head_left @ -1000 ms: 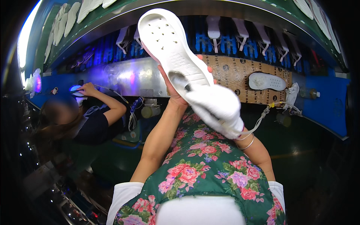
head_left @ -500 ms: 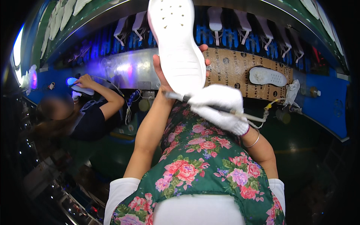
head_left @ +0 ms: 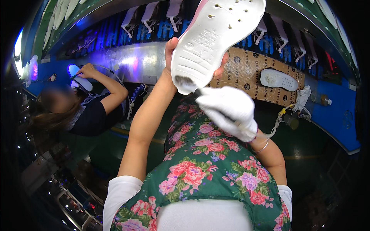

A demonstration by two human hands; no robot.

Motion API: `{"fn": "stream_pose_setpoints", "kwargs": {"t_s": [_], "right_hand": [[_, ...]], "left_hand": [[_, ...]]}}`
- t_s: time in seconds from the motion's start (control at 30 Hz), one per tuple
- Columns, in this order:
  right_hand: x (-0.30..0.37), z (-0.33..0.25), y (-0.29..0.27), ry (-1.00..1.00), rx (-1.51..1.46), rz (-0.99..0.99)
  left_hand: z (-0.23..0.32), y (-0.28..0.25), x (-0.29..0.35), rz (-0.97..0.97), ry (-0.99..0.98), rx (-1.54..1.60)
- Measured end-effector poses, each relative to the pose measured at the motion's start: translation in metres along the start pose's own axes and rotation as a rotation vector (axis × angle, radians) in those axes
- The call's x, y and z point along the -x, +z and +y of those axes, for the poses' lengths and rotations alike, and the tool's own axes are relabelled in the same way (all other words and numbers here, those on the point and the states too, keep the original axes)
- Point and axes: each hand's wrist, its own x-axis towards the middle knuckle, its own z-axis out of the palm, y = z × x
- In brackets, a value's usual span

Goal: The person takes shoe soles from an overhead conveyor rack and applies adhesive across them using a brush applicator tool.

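A white shoe sole [head_left: 212, 42] with small holes and ridges is held up in my bare left hand [head_left: 170, 63], tilted with its heel end toward me. The thumb lies along its left edge and the fingertips wrap its right edge. My right hand [head_left: 229, 109], in a white knit glove, is closed around a brush [head_left: 197, 93] with a dark neck. The grey bristles are fanned against the sole's heel. Most of the brush handle is hidden by the glove. A thin tube [head_left: 276, 124] trails from behind the right hand toward the bench.
A second white sole [head_left: 278, 79] lies on brown cardboard [head_left: 241, 63] on the bench. Near it are white cloth [head_left: 303, 96] and a small bottle [head_left: 325, 101]. Shoe parts [head_left: 150, 15] hang in a row at the back. A co-worker [head_left: 96, 111] works at the left under bluish light.
The sole has swung to the right at its far end and tilted. The brush has moved from beside my left wrist onto the heel, its bristles now pressed there.
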Motion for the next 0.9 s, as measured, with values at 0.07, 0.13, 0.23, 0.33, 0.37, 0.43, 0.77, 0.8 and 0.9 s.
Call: {"fn": "stream_pose_setpoints", "kwargs": {"t_s": [0.07, 0.13, 0.23, 0.33, 0.37, 0.43, 0.77, 0.8, 0.9], "right_hand": [[0.005, -0.009, 0.007, -0.013, -0.005, -0.073], [0.003, -0.011, 0.003, 0.146, -0.363, -0.121], [-0.002, -0.008, -0.009, 0.221, -0.315, -0.074], [-0.004, 0.001, -0.012, 0.064, -0.088, 0.02], [-0.001, 0.001, -0.009, -0.029, 0.027, -0.002], [0.008, 0.005, 0.001, -0.186, 0.162, -0.075], [0.005, 0.004, -0.003, -0.141, 0.103, -0.067], [0.009, 0.005, 0.0, -0.194, 0.158, -0.099], [0.007, -0.002, 0.001, -0.156, 0.003, -0.167]], "left_hand": [[0.001, 0.002, 0.002, 0.037, -0.027, 0.031], [0.002, 0.0, 0.002, 0.074, -0.054, 0.063], [0.004, -0.003, 0.003, 0.042, -0.159, 0.076], [0.003, 0.004, 0.0, 0.036, -0.145, 0.004], [0.005, 0.005, -0.003, 0.035, -0.147, 0.006], [0.01, 0.004, -0.008, 0.021, -0.191, -0.014], [0.025, 0.001, -0.008, 0.094, -0.341, -0.17], [0.026, 0.005, -0.01, 0.122, -0.323, -0.187], [0.027, -0.002, -0.01, 0.067, -0.356, -0.131]]}}
